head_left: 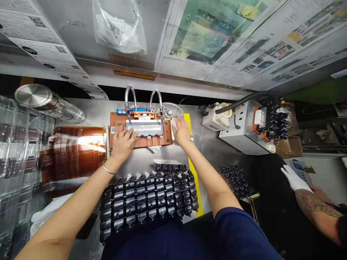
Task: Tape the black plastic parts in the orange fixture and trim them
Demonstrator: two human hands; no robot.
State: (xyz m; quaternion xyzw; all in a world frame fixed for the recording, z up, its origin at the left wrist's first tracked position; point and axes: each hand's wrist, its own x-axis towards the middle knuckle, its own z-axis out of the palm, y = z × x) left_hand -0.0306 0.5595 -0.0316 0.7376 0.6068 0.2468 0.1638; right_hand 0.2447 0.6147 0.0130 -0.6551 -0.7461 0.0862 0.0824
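My left hand [123,143] lies on the left part of a brown fixture block [141,142], its fingers apart. Its fingertips touch the left end of a long grey and black part [144,128] seated on the block. My right hand [182,130] is at the block's right edge, fingers loosely bent and apart. Close to its fingertips is a small round valve-like fitting [168,113] with a blue and white top; whether they touch is unclear. Two bendable metal hoses [155,94] arch over the block, their ends above the grey part. Nearer me lie rows of black ribbed plastic parts [146,198].
A glass bottle [65,106] lies at the left beside amber sheets [73,155] and clear plastic trays [13,173]. Yellow tape [193,169] crosses the metal bench. A white machine box [241,130] stands right. A co-worker's white-gloved hand [296,178] shows at far right.
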